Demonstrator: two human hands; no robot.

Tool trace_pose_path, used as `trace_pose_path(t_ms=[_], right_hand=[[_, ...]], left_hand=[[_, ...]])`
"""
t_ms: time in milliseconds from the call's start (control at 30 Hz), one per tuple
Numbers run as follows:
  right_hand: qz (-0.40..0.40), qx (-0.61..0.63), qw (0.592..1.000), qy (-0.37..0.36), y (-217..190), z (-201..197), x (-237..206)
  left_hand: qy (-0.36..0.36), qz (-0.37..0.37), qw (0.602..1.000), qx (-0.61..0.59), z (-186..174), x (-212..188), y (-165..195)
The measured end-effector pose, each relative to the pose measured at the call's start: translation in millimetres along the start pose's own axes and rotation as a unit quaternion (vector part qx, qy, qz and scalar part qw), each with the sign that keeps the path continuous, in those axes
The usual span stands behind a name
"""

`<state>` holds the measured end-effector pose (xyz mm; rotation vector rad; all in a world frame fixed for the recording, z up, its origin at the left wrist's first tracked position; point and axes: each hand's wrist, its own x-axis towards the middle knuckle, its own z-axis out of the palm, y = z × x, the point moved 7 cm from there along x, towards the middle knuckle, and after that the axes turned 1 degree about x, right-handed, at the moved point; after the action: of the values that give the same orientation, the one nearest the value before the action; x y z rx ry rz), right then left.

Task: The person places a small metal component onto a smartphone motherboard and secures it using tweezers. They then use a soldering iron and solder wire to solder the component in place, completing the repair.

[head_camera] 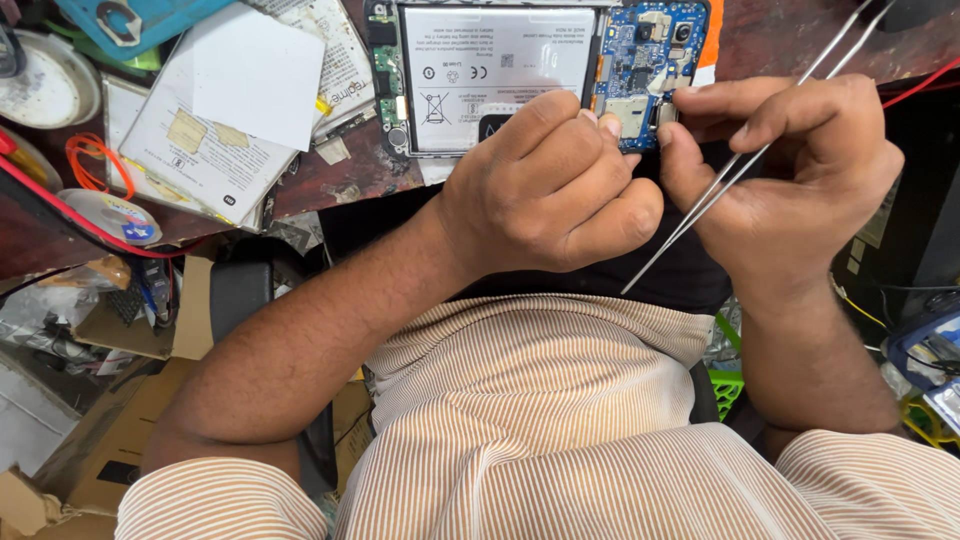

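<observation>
Cluttered with repair parts, a dark reddish counter [350, 180] is being used as the work surface, seen from above. One opened phone [540, 70] is lying at its near edge, back cover off, with a white rectangular battery label and a blue circuit board [645, 55] being exposed. The left hand [545, 190] is being held curled at the phone's lower edge, its fingers [600, 120] bent close together and pressing against the board's bottom; whether anything is being pinched cannot be told. The right hand [790, 170] is being closed loosely around one pair of metal tweezers [730, 170], which is being held slantwise across the palm, while its fingers [700, 100] are touching a small metal part at the board's corner. To the left, a white square sheet [258, 75] is lying on a flat white package [195, 150] bearing two tan tape patches. One tape roll [110, 218] is resting near the edge.
</observation>
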<state>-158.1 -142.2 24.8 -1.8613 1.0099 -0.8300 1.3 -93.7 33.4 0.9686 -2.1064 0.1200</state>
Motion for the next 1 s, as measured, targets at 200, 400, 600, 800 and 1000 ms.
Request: trace_pose_path(t_ms=[200,400,600,800,1000], right_hand=[[-0.067,-0.073,0.995,0.008,-12.2,4.5,3.9],[-0.090,-0.112,0.990,0.010,-16.8,5.8,7.3],[-0.107,-0.113,0.988,0.019,-17.3,6.7,8.4],[-0.083,-0.088,0.992,0.018,-11.3,5.9,5.6],[-0.032,-0.048,0.998,0.020,-0.5,2.6,-1.1]], left_hand=[[-0.002,-0.004,1.000,-0.004,-3.4,3.8,-1.7],[-0.005,-0.005,1.000,-0.007,-2.4,0.5,-1.4],[-0.001,-0.005,1.000,-0.005,-1.5,-0.3,-1.9],[0.000,-0.005,1.000,-0.008,-1.8,-0.5,-2.9],[-0.003,0.000,1.000,-0.004,-0.5,1.0,-3.2]])
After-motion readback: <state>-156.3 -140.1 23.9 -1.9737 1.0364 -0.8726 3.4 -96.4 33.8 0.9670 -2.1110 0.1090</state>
